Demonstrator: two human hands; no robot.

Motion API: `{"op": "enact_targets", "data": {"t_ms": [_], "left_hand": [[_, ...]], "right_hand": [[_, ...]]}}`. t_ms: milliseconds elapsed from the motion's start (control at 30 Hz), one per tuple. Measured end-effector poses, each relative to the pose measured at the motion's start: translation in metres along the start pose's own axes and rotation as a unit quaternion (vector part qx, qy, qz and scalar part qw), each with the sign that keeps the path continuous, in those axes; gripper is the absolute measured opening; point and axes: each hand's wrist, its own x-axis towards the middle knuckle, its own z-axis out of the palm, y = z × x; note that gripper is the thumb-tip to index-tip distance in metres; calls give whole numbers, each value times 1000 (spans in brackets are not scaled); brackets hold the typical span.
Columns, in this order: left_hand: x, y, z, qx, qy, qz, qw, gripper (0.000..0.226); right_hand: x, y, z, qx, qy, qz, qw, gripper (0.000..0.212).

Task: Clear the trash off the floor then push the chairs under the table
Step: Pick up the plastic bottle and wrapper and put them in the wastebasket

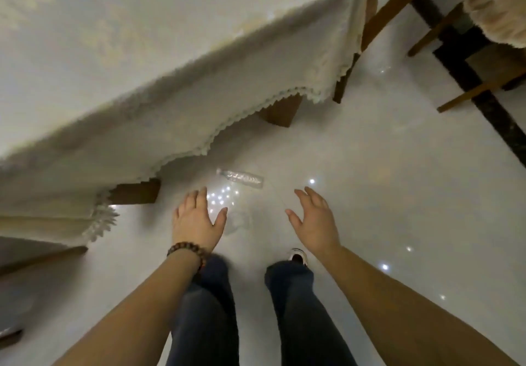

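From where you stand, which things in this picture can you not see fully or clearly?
- Head view: the table legs are mostly hidden by the hanging tablecloth.
- The chair at upper right is cut off by the frame's edge.
- The clear plastic bottle on the floor is small and blurred; its contents and label cannot be told.
- The left foot is hidden behind the left hand and trouser leg.

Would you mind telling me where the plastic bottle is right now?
In the head view the bottle lies on its side on the floor, just beyond both open hands, near the tablecloth edge.
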Motion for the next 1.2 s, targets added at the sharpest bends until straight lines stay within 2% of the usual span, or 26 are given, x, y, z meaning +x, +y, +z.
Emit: {"op": "enact_targets", "data": {"t_ms": [200, 367, 567, 700, 833, 900, 1033, 1133, 1200], "left_hand": [[-42, 0, 85, -31, -12, -113, 993, 70], [-28, -20, 171, -63, -6, -152, 986, 72], [34, -65, 315, -91, 0, -149, 985, 79], [85, -101, 408, -76, -17, -133, 988, 97], [125, -125, 484, -33, -84, -105, 990, 123], [143, -130, 518, 3, -102, -61, 993, 128], [169, -131, 557, 51, -83, 9, 995, 115], [177, -133, 557, 64, -41, 23, 997, 74], [177, -136, 550, 48, -20, 16, 999, 56]], "right_hand": [[31, 51, 21, -52, -42, -71, 995, 54], [76, 81, 90, -60, -58, -99, 992, 54], [155, 134, 218, -77, -66, -131, 986, 55], [215, 160, 292, -97, -55, -166, 980, 58], [270, 175, 342, -113, -49, -196, 973, 61], [293, 179, 366, -118, -41, -214, 969, 65], [328, 183, 399, -151, -38, -241, 958, 80], [348, 180, 412, -171, -43, -256, 950, 91], [358, 175, 416, -168, -41, -249, 953, 96]]}}
